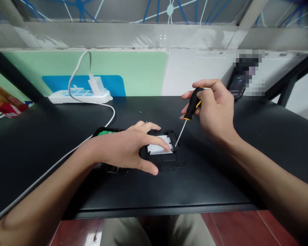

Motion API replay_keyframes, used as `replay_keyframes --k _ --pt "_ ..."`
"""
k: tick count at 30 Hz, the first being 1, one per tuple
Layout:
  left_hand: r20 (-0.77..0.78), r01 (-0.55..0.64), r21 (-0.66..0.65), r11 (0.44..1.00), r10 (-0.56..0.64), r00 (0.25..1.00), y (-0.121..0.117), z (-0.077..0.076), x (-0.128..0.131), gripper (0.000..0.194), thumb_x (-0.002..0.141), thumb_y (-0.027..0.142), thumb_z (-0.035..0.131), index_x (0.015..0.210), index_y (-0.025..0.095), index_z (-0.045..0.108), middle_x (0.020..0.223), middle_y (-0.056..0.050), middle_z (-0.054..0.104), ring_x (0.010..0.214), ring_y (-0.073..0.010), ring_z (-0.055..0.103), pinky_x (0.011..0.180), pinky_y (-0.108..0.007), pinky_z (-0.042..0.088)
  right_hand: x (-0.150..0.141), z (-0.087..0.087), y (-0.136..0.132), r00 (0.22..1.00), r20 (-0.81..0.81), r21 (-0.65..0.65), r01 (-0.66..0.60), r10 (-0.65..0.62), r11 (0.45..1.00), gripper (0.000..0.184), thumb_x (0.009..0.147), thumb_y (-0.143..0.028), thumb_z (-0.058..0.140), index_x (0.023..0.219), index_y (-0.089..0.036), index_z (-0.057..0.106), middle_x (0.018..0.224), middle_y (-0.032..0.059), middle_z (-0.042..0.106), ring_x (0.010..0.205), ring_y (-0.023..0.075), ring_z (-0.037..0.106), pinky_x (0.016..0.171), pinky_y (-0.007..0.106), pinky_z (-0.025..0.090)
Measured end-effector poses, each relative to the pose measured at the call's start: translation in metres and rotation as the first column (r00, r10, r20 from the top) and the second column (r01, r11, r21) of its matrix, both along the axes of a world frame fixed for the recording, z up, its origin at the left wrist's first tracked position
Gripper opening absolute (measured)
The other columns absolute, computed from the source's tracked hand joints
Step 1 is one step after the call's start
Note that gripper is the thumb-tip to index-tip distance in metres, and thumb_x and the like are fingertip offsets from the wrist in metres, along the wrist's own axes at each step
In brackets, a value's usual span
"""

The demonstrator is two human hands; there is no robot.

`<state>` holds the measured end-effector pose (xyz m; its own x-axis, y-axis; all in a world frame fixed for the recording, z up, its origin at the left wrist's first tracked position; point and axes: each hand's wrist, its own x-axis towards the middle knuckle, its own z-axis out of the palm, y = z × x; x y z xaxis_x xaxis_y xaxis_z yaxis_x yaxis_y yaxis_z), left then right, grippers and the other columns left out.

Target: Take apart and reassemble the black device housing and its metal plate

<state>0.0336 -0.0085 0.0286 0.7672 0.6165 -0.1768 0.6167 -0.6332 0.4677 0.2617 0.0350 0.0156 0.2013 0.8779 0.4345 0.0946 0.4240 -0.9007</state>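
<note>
In my right hand (213, 106) is a screwdriver (193, 104) with a black and yellow handle, its thin shaft slanting down to the left. The tip meets the right corner of a pale rectangular plate (157, 148) set in a black plastic frame (169, 159). My left hand (133, 145) lies over the frame's left side with fingers spread, the index fingertip pressing on the plate near the screwdriver tip. Partly hidden under my left hand and wrist is a black casing with a green circuit board (106, 132).
A white power strip (80, 97) with a plugged-in charger (96, 85) stands at the back left; its cable (53, 164) runs along the left side. A phone (237, 83) leans at the back right. A red packet (6, 102) lies far left. A tiny metal piece (140, 112) sits mid-table.
</note>
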Motion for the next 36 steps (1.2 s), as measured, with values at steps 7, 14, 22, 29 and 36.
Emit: replay_keyframes --k 7,14,22,29,36 --pt "0.03 0.037 0.069 0.997 -0.039 0.999 -0.001 -0.004 0.001 0.045 0.09 0.046 0.075 0.132 0.049 0.061 0.159 -0.003 0.035 0.149 -0.0355 0.028 0.118 -0.056 0.031 0.001 -0.001 0.0 0.999 0.042 0.022 -0.004 0.003 1.0 0.011 0.088 -0.02 0.053 0.095 -0.027 0.057 0.084 -0.0011 0.07 0.05 0.0124 0.063 0.045 0.029 0.055" --pt "0.004 0.043 0.154 0.987 -0.044 0.999 -0.004 -0.003 0.005 0.04 0.093 0.037 0.072 0.131 0.043 0.063 0.155 -0.005 0.04 0.142 -0.0339 0.038 0.121 -0.059 0.023 -0.002 0.0 -0.003 1.0 0.027 0.044 -0.004 0.003 0.999 0.017 0.086 -0.015 0.049 0.096 -0.026 0.058 0.081 -0.0022 0.07 0.049 0.0128 0.063 0.044 0.029 0.056" --pt "0.012 0.06 0.296 0.953 -0.067 0.998 -0.007 -0.006 0.011 0.041 0.092 0.02 0.062 0.128 0.04 0.066 0.148 -0.005 0.047 0.132 -0.0311 0.049 0.122 -0.059 0.023 -0.001 -0.001 -0.004 0.996 0.086 0.061 -0.008 0.003 0.998 0.016 0.089 -0.017 0.05 0.098 -0.028 0.058 0.085 -0.0018 0.071 0.051 0.0118 0.063 0.048 0.028 0.057" --pt "-0.001 0.061 0.335 0.94 -0.064 0.998 -0.008 -0.008 0.013 0.044 0.091 0.014 0.059 0.127 0.039 0.066 0.144 -0.006 0.049 0.129 -0.0302 0.051 0.121 -0.059 0.025 0.0 0.001 -0.004 0.999 0.04 0.084 -0.004 0.0 0.996 0.017 0.087 -0.016 0.05 0.098 -0.026 0.058 0.084 -0.0002 0.07 0.051 0.0131 0.062 0.046 0.03 0.056" --pt "0.005 0.063 0.337 0.939 -0.069 0.998 -0.008 -0.009 0.012 0.046 0.092 0.014 0.058 0.128 0.04 0.065 0.145 -0.006 0.048 0.131 -0.0303 0.05 0.121 -0.059 0.025 0.002 -0.004 -0.003 0.996 0.088 0.083 -0.019 0.012 0.996 0.016 0.09 -0.018 0.05 0.1 -0.028 0.058 0.089 0.0008 0.07 0.054 0.0141 0.062 0.049 0.032 0.056"
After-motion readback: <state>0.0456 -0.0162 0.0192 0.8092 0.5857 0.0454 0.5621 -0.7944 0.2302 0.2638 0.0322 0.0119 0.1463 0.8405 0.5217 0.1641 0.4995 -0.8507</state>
